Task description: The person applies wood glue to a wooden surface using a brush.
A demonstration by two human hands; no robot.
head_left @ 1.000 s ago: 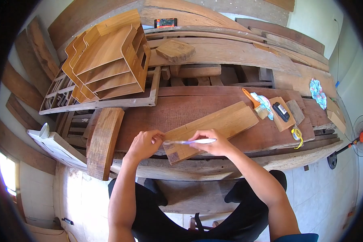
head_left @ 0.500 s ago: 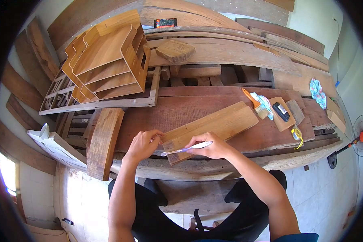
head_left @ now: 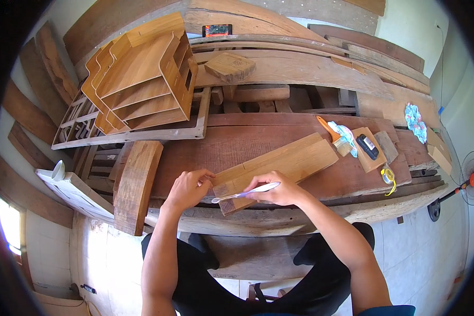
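Note:
A light wooden board [head_left: 289, 158] lies at a slant on the reddish-brown plank [head_left: 184, 158]. Its near left end has a darker patch. My right hand [head_left: 274, 188] is closed round a white toothbrush [head_left: 260, 189], whose head reaches over that darker end. My left hand [head_left: 188, 188] is at the board's left edge with its fingers curled and bent towards the thumb; what the fingertips hold, if anything, is too small to make out.
A wooden shelf organizer [head_left: 142, 79] stands at back left, a wood block [head_left: 137, 187] before it. On the right lie a paintbrush [head_left: 327, 128], a black object [head_left: 367, 146], a tape measure [head_left: 387, 175] and a crumpled cloth [head_left: 415, 124]. A phone [head_left: 217, 30] is behind.
The toothbrush in my right hand has shifted very slightly right and up. My left hand has hardly moved, and the board lies as before.

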